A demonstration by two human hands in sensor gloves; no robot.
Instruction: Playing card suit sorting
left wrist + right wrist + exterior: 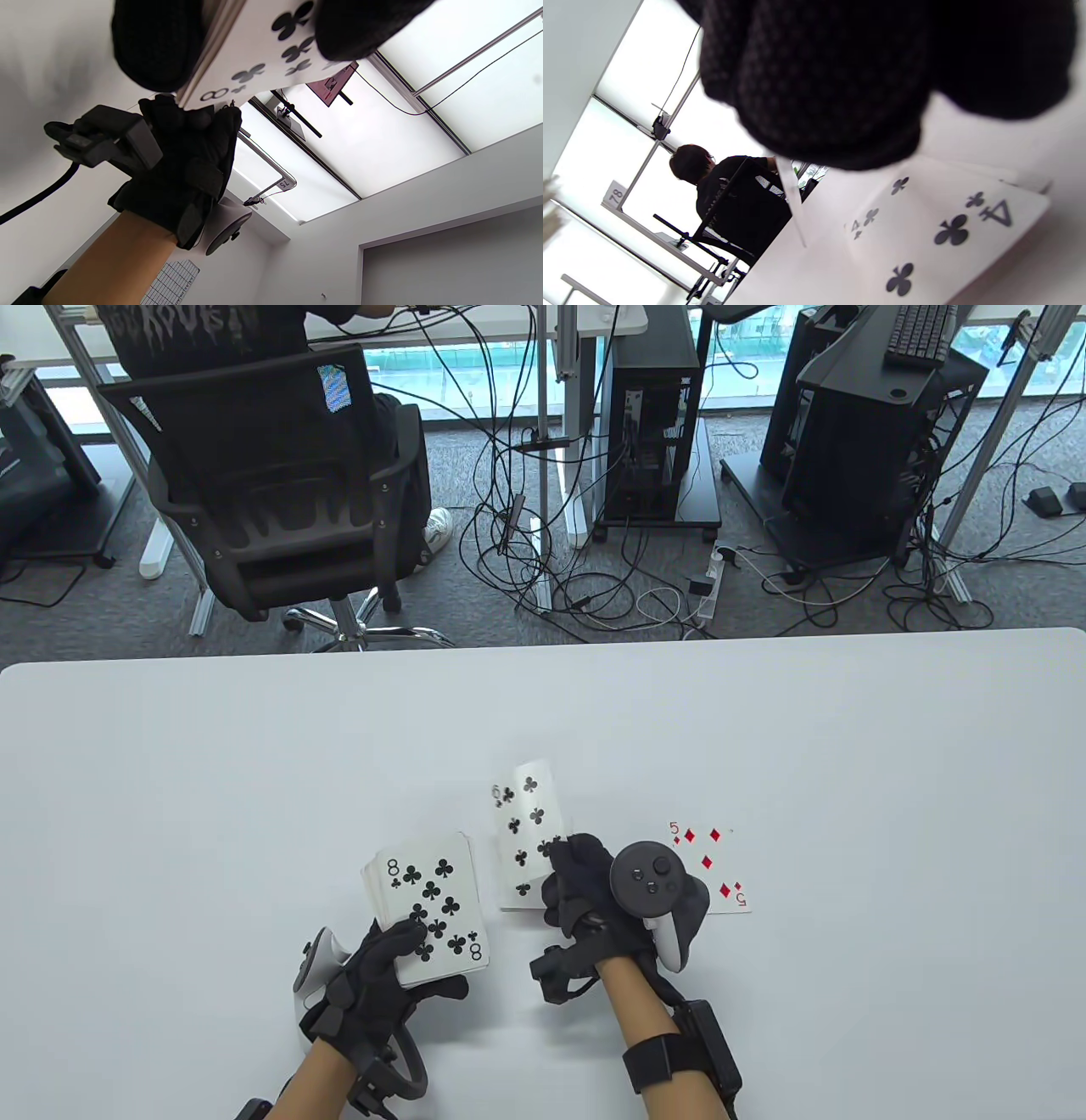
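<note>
Table view: left fingers (407,943) clasp the eight-topped deck (428,908); right fingers (567,861) pinch the six of clubs (526,836).

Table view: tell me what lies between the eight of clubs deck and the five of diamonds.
In the table view, the six of clubs, pinched by the right hand, lies between the deck and the five of diamonds.

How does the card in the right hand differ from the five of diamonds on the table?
The six of clubs is black-suited; the five of diamonds is red. The right hand pinches the six's near end, its far end raised and bowed over a four of clubs; the five lies flat, untouched. Both are face up.
</note>
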